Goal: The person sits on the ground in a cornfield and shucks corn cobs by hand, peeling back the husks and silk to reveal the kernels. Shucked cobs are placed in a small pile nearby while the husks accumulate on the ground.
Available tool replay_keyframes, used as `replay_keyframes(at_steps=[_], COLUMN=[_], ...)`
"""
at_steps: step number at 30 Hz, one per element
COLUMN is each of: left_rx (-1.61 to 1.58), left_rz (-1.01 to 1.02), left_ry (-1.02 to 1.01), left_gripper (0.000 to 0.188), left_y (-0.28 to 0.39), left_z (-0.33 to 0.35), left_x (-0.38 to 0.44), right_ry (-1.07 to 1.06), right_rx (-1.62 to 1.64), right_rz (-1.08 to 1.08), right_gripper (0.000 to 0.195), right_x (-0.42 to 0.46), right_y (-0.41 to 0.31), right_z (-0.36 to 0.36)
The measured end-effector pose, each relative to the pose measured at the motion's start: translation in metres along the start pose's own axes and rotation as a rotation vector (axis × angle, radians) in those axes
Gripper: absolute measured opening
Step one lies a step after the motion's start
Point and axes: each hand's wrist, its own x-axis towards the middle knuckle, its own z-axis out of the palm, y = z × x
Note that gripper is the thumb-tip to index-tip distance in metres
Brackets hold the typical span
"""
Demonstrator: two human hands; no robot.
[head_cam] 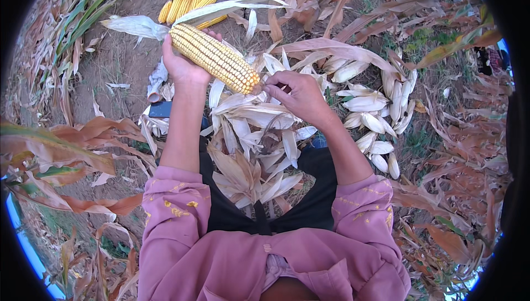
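Observation:
My left hand (186, 66) holds a large yellow ear of corn (213, 57) from below, near its base, where pale husk leaves (138, 27) still hang on. The ear slants down to the right. At its tip, my right hand (296, 92) has thumb and fingertips close together beside the dry silk; whether they pinch it I cannot tell. Beyond the left hand lies a pile of husked yellow ears (182, 6). Loose dry husks (256, 123) cover the ground under the ear and between my legs.
Several ears still in pale husks (370, 104) lie on the right. A dark phone (160, 109) rests on the left, beside an object in a pale wrapping (157, 78). Dry corn leaves reach in from both sides, some on the left (99, 131) close to the left forearm.

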Motion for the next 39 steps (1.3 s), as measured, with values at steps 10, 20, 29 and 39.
replay_keyframes(at_steps=[10,20,29,39], left_rx=[-0.018,-0.009,0.020,0.082], left_rz=[0.002,-0.021,-0.022,-0.014], left_ry=[-0.062,-0.025,-0.014,-0.015], left_gripper=[0.065,0.065,0.064,0.060], left_y=[0.002,-0.002,-0.005,-0.010], left_z=[-0.008,-0.003,-0.002,0.003], left_x=[0.008,0.003,0.002,-0.004], right_ry=[-0.552,-0.164,-0.089,0.016], right_rx=[-0.688,0.404,0.469,0.450], right_rz=[0.149,0.182,0.139,0.081], right_gripper=[0.027,0.033,0.027,0.016], right_x=[-0.020,0.003,0.000,0.000], right_y=[0.023,0.000,-0.013,-0.011], right_z=[0.007,-0.006,-0.003,-0.001])
